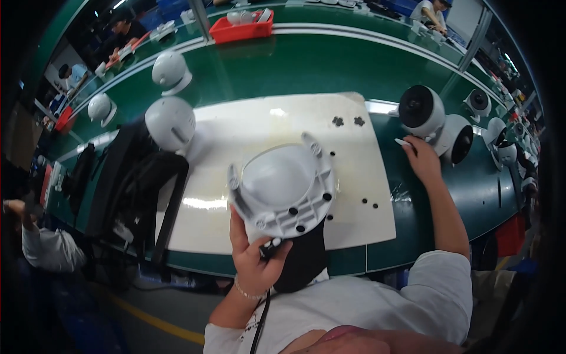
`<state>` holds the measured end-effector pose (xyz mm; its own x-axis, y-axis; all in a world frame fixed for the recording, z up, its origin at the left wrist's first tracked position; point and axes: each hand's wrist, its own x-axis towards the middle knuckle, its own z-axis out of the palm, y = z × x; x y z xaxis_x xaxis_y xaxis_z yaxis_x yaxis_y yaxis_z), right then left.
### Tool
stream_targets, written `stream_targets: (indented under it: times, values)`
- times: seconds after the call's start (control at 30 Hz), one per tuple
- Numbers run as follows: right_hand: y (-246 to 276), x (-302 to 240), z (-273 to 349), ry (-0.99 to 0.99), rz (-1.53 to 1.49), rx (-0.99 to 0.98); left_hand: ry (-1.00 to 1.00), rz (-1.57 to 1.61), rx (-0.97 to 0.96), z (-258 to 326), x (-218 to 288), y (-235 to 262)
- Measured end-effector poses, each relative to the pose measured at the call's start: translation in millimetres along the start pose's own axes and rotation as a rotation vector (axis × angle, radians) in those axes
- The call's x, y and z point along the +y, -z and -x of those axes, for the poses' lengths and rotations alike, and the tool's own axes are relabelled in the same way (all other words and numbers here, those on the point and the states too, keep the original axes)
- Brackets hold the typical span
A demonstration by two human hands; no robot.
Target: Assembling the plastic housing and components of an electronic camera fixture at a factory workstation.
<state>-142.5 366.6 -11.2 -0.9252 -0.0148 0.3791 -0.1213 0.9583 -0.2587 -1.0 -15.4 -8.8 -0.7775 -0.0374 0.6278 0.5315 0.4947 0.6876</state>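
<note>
Nearest, left hand has its grip closed around the lower edge of a pale grey domed plastic shell, ribbed around its rim with dark round holes, raised over the white mat. Right hand pinches a small white piece beside round white units on the green worktop.

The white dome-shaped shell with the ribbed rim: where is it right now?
In the head view the white dome shell sits centre frame, held up by the left hand at its lower edge, above the white mat.
</note>
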Motion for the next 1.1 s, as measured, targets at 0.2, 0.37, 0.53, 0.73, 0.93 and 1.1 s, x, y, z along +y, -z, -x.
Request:
stream_targets:
  times: [0.2,0.37,0.53,0.73,0.93,1.1]
  values:
    - [52,-69,30,0.111,-0.013,0.005,-0.007,-0.027,0.026,4,11,9]
    - [67,-184,55,0.802,-0.659,-0.130,-0.012,0.045,0.062,7,19,16]
    - [71,-221,59,0.904,-0.663,-0.179,-0.087,-0.056,0.043,4,35,12]
    - [61,-227,64,0.989,-0.683,-0.074,-0.123,-0.186,0.051,5,38,11]
    - [46,-212,73,1.152,-0.755,0.163,-0.110,-0.161,0.022,4,40,12]
    - [55,-236,71,1.055,-0.979,0.061,-0.151,-0.149,0.028,5,39,13]
